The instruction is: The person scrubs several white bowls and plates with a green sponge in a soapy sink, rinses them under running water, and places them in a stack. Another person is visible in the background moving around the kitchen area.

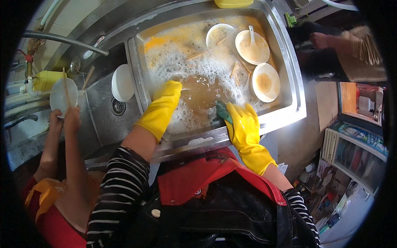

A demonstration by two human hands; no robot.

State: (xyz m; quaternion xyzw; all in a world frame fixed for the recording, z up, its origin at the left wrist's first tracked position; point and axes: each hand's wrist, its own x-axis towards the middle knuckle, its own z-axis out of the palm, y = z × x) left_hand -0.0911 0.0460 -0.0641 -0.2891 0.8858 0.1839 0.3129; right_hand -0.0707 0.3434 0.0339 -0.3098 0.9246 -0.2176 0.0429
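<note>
My left hand [164, 107], in a yellow rubber glove, reaches into the cloudy, foamy water; its fingertips are under the surface, so whether it holds anything is hidden. In the same kind of glove, my right hand [244, 122] is at the near side of the steel sink basin [287, 83], gripping a green scouring pad [222, 111]. Towards the right of the basin sit a white bowl [266, 83] with brown liquid and another bowl [243, 51] with a white spoon [251, 34]. A third bowl [219, 32] is partly sunk behind them. Several wooden chopsticks [234, 69] float in the suds.
At left, a co-worker's hands [66, 116] hold a white bowl [69, 93] and chopsticks over a second basin [96, 102]. White bowls [122, 83] stand there beside the drain [118, 107]. A metal hose [68, 40] overhangs it. Another person's hand [324, 40] appears at upper right.
</note>
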